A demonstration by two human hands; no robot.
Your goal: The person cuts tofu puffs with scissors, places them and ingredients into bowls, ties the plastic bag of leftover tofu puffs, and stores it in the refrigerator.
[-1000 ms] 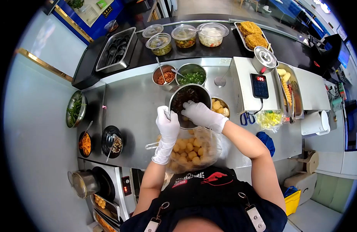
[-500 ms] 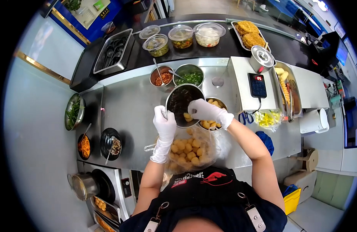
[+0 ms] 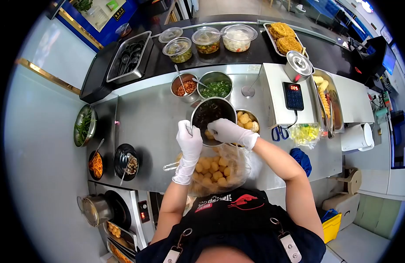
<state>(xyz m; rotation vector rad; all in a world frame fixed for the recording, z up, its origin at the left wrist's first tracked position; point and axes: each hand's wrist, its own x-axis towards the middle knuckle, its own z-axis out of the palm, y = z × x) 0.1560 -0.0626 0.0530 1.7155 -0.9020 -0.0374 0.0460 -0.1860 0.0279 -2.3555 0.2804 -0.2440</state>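
A steel pot (image 3: 232, 111) with dark contents tilts toward me above the counter. My left hand (image 3: 189, 139), in a white glove, is closed on the pot's near-left edge; whether it grips rim or handle is hidden. My gloved right hand (image 3: 228, 130) reaches over the near-right rim with curled fingers. A pale yellow ball (image 3: 209, 135) shows under those fingertips, inside the pot. Just right, partly behind the pot and hand, stands a bowl of similar balls (image 3: 246, 120). Below my hands lies a clear plastic bag of round yellowish balls (image 3: 213, 170).
Behind the pot stand bowls of chopped greens (image 3: 216, 87) and of reddish-brown bits (image 3: 185, 88). A white box with a keypad device (image 3: 293, 95) is on the right, blue scissors (image 3: 279, 133) beside it. Black bowls (image 3: 127, 162) sit at left. Lidded tubs (image 3: 206, 41) line the ledge.
My right hand has moved slightly left and deeper over the pot, the ball shifting with its fingertips. The pot has shifted a little right and down. My left hand keeps its hold.
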